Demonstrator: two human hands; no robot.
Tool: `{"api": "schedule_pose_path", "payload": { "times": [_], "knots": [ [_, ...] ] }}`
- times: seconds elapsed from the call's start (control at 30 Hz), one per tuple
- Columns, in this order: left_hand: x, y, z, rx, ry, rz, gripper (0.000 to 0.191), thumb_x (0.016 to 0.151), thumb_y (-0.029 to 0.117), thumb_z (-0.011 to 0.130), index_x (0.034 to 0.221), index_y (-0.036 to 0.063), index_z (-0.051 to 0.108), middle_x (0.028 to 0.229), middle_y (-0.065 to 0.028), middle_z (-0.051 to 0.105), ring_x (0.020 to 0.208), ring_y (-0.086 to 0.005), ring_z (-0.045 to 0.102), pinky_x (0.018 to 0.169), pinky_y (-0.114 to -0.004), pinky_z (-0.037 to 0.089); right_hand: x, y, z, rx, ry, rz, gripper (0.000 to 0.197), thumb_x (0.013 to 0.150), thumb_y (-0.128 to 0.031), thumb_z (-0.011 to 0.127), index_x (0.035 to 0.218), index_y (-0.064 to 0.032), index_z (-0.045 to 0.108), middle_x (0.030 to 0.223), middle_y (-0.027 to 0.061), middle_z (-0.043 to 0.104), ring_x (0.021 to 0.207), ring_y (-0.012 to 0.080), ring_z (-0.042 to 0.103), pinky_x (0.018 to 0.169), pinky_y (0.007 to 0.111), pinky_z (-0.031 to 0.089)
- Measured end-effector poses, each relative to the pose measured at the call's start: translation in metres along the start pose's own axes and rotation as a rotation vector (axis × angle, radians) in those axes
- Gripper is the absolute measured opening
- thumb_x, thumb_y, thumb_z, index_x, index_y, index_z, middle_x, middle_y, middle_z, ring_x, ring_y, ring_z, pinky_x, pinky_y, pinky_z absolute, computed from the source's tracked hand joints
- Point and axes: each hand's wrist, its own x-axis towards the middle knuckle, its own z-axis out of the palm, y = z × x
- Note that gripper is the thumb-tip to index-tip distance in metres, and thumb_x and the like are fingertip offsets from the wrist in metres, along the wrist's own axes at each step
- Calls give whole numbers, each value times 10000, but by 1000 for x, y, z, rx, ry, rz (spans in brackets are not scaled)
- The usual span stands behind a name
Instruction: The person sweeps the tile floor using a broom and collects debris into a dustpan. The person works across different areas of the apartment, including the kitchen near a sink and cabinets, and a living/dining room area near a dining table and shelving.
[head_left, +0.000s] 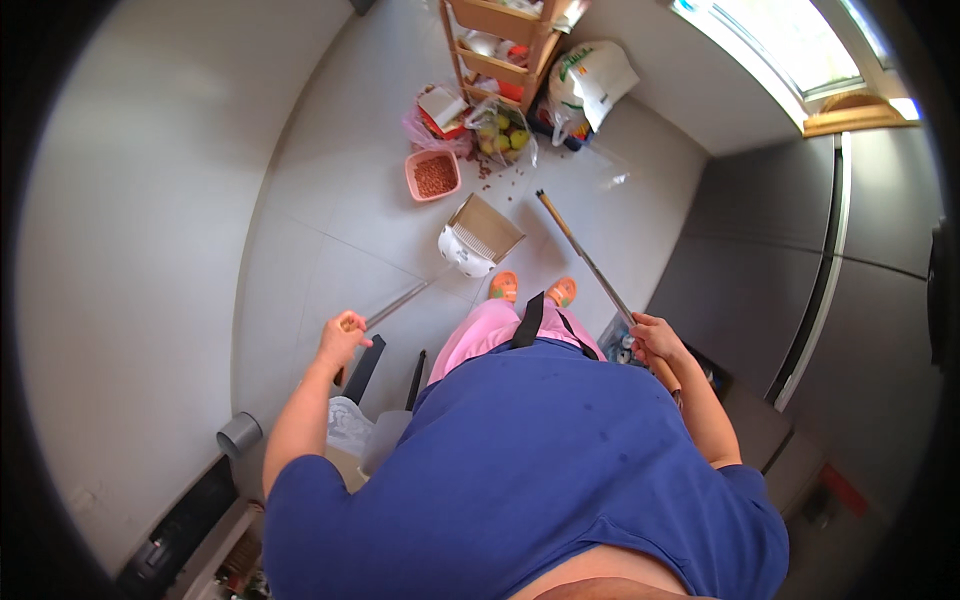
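My left hand (343, 341) is closed round the long handle of a dustpan. The white and brown dustpan (480, 236) with a comb-like toothed strip rests on the grey tiled floor, in front of my orange clogs. At the right, my right hand (654, 339) grips a long metal and wood-coloured pole, probably a broom (604, 281); its dark narrow far end points to the floor right of the dustpan. Small reddish-brown pieces (484, 171) lie scattered on the tiles beyond the dustpan. A pink square basin (433, 175) beside them holds many similar pieces.
A clear bag of green and yellow fruit (504, 139) stands before a wooden shelf rack (495, 71). Near it are a pink plastic bag (420, 131) and a white sack (589, 82). Dark cabinet-like panels (750, 225) stand at the right, a pale wall (165, 187) at the left.
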Motion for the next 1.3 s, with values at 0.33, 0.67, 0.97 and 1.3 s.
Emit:
{"api": "schedule_pose_path", "payload": {
  "times": [0.33, 0.67, 0.97, 1.3],
  "knots": [
    [-90, -88, 48, -517, 251, -174, 92, 743, 1, 450, 788, 75, 485, 1117, -138, 582, 632, -177, 633, 351, -231, 349, -89, -175, 49, -679, -211, -128, 521, 807, -74, 453, 1320, -26, 369, 612, 58, 502, 463, 112, 471, 402, 244, 398],
    [-123, -111, 67, -1013, 588, -160, 123, 737, -31, 440, 786, 76, 477, 936, -129, 604, 579, -187, 604, 362, -223, 371, -47, -258, 198, -706, -563, -306, 468, 857, -144, 455, 1316, -78, 392, 657, 74, 546, 461, 125, 495, 394, 258, 405],
    [-74, -70, -8, -1236, 814, -121, 139, 736, -19, 528, 799, 95, 481, 900, -111, 604, 577, -218, 590, 385, -245, 413, 29, -343, 333, -802, -647, -261, 478, 841, -193, 458, 1298, -73, 384, 668, 82, 563, 442, 127, 516, 362, 253, 412],
    [-58, -105, -94, -1766, 1090, -139, 106, 748, 31, 559, 827, 57, 494, 858, -110, 570, 763, -232, 579, 681, -350, 534, 76, -413, 471, -1185, -1142, -697, 99, 735, -83, 548, 728, -8, 484, 705, 71, 527, 589, 163, 574, 428, 265, 453]
  ]
}}
